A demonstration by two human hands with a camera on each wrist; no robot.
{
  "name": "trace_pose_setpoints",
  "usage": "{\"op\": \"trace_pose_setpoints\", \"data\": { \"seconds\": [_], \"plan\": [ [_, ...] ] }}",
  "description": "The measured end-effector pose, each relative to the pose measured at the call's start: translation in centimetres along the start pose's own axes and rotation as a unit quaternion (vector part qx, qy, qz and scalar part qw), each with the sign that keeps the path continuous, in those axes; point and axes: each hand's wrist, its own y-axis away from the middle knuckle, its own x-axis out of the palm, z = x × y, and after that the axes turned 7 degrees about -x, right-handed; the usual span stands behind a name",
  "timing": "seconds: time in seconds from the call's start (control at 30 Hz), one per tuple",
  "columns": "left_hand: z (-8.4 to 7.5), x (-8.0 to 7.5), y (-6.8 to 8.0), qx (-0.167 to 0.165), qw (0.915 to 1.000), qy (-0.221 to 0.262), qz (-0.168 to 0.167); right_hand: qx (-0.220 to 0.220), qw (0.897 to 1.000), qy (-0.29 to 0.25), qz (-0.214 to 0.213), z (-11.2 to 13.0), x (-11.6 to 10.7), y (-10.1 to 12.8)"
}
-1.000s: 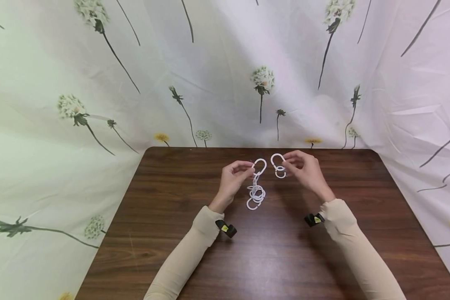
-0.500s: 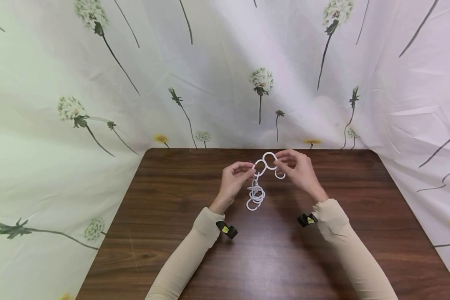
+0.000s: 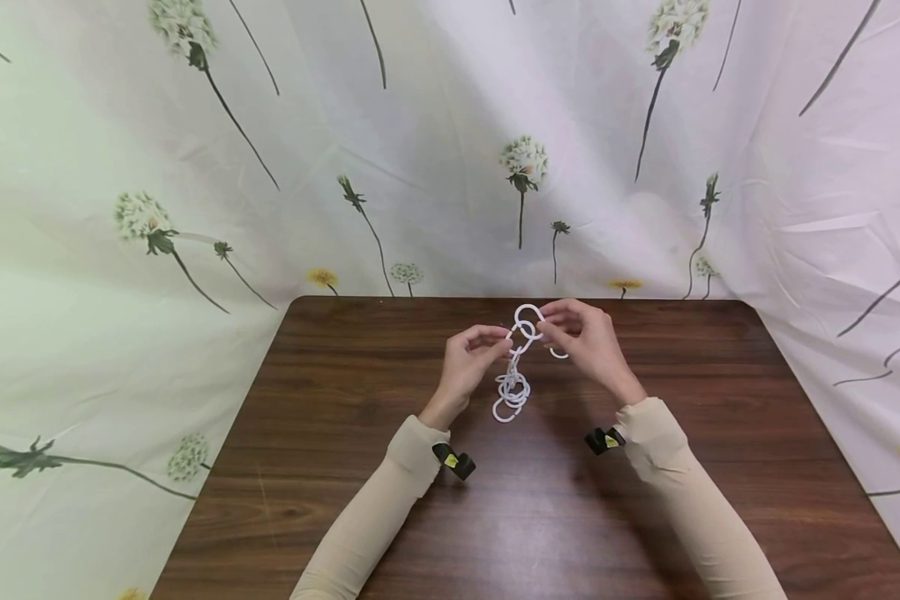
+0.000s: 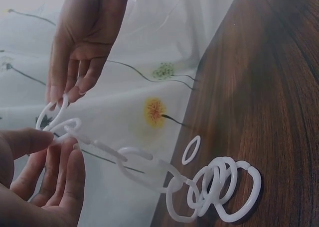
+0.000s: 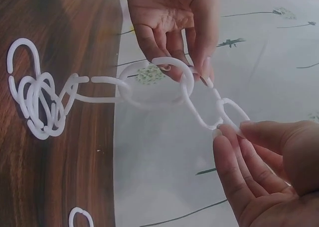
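Note:
My left hand (image 3: pixel 467 365) pinches the end link of a white plastic chain (image 3: pixel 512 393) between thumb and fingertips. From that link the chain hangs down, and its lower links lie bunched on the table. Between thumb and fingers, my right hand (image 3: pixel 587 340) pinches another white link (image 5: pixel 239 110). In the head view this link overlaps the end link; both wrist views show the two meeting close between the fingertips. Partly hidden behind the right hand, a loose white link (image 3: pixel 559 355) lies on the table; the left wrist view also shows this loose link (image 4: pixel 191 150).
The dark brown wooden table (image 3: pixel 345 367) extends around and below both hands. Right behind its far edge hangs a white cloth (image 3: pixel 450 167) printed with dandelions. Black wrist cameras sit at both sleeve cuffs.
My right hand has moved left with its link, from apart to overlapping the chain's end link. The left hand has stayed nearly still. The loose link is now more covered by the right hand.

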Motion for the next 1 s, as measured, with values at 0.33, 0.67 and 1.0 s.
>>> {"op": "trace_pose_setpoints", "data": {
  "seconds": [0.33, 0.67, 1.0],
  "plan": [
    [0.0, 0.0, 0.0, -0.004, 1.0000, 0.001, 0.000, -0.007, 1.000, 0.009, 0.006, 0.3, 0.5, -0.1],
    [-0.1, 0.1, 0.2, -0.009, 0.9999, 0.007, 0.006, -0.002, 1.000, 0.007, -0.002, -2.2, 1.0, -0.3],
    [-0.2, 0.1, 0.1, -0.007, 0.9999, 0.014, 0.005, -0.018, 1.000, 0.026, 0.000, 0.1, 1.1, 0.1]
  ]
}}
